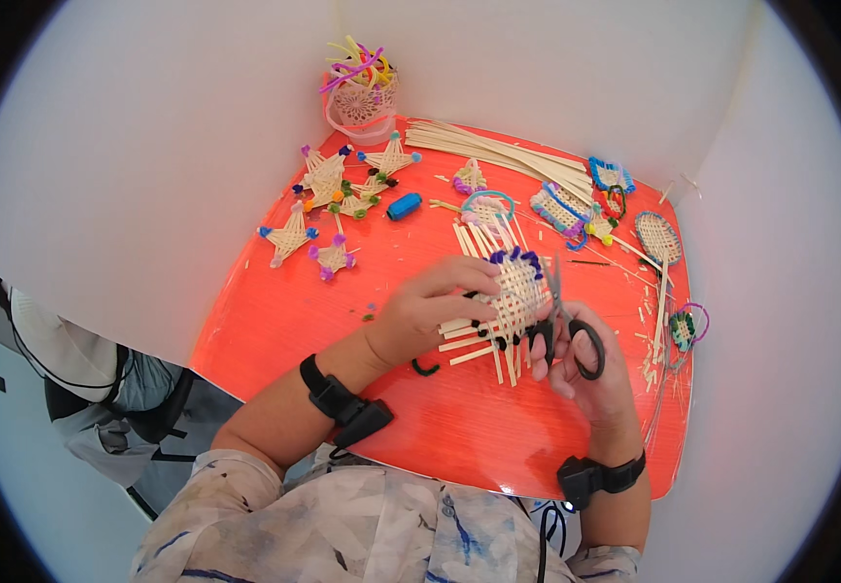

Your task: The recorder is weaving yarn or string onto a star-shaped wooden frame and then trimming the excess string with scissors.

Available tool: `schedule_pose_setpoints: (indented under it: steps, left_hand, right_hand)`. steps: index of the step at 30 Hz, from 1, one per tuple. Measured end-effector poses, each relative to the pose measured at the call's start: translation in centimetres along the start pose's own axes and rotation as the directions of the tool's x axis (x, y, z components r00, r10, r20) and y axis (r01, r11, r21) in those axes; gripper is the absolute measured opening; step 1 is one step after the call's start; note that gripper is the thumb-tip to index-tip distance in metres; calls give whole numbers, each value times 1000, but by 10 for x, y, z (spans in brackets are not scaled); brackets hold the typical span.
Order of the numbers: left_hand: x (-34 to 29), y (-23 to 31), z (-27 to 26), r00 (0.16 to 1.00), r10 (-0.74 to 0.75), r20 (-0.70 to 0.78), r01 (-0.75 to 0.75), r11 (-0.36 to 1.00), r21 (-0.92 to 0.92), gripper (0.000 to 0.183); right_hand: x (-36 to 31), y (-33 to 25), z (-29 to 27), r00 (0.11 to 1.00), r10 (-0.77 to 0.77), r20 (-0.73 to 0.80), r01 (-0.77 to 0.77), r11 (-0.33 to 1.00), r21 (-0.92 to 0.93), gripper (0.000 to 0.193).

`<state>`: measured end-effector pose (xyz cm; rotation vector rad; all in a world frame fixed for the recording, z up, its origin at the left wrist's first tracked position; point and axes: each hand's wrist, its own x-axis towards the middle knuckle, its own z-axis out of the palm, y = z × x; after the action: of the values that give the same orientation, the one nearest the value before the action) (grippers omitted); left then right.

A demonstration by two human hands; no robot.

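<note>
Here, woven mat (513, 291) (pale, purple-edged), black scissors (564, 335)

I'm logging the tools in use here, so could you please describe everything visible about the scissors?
The scissors have black looped handles and slim grey metal blades. The right hand holds them, fingers through the loops, with the blades pointing up and away from the person. They sit just above the orange table, right beside the woven straw mat that the left hand grips. Whether the blades touch the mat is unclear.

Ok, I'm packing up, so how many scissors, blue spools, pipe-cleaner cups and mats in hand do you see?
Scissors: 1, in the right hand
Woven mat: 1, in the left hand
Blue spool: 1
Pipe-cleaner cup: 1
Total: 4
</note>
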<state>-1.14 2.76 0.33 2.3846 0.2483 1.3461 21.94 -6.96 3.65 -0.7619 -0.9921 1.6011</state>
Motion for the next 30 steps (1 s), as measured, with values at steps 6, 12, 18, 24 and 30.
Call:
schedule_pose_setpoints:
  steps: [6,12,18,24,30]
  left_hand:
    - [0,-4,-5,995,-19,-96,21,1000,15,25]
    - [-2,-1,-2,993,-50,-110,42,996,-73,18]
    - [-1,3,-1,999,-25,-29,23,998,-66,16]
    - [-2,1,-1,999,24,42,-24,1000,1,17]
    - [-9,-10,0,992,-114,-60,109,990,-87,20]
  right_hand:
    - [-2,-3,1,971,214,109,-193,966,-170,35]
    - [0,-2,6,964,250,92,-226,950,-216,29]
    - [1,0,7,970,224,92,-200,956,-214,31]
    - [0,7,1,999,33,8,-33,996,-87,46]
    - [-1,2,1,985,-152,-82,156,987,43,52]
